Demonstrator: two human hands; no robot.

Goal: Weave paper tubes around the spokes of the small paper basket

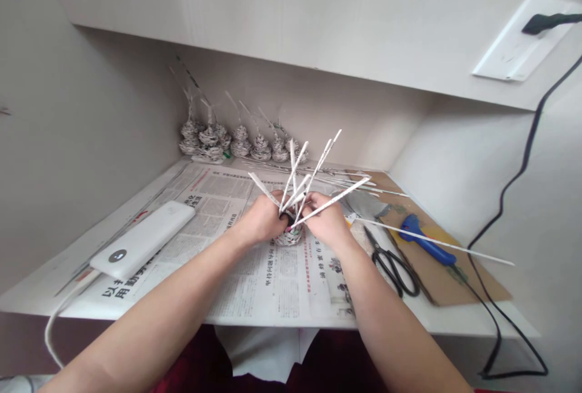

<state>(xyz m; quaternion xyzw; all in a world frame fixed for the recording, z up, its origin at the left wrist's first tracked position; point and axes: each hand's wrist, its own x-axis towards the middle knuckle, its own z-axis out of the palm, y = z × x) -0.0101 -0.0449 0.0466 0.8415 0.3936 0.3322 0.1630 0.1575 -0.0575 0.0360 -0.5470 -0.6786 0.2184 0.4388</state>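
In the middle of the table a small woven basket of rolled newspaper rests on the newspaper sheets, with several paper sticks standing up and fanning out of it. My left hand is closed on its left side, fingers partly hidden behind the sticks. My right hand is closed around the sticks on the right side, its fingertips near the rim. One long paper stick runs out to the right from under my right hand. A dark round thing shows inside the basket's opening.
Woven paper gourds line the back wall. A white power bank with a cable lies left. Black scissors and a blue glue gun on cardboard lie right. Loose paper sticks lie behind. A wall socket is above right.
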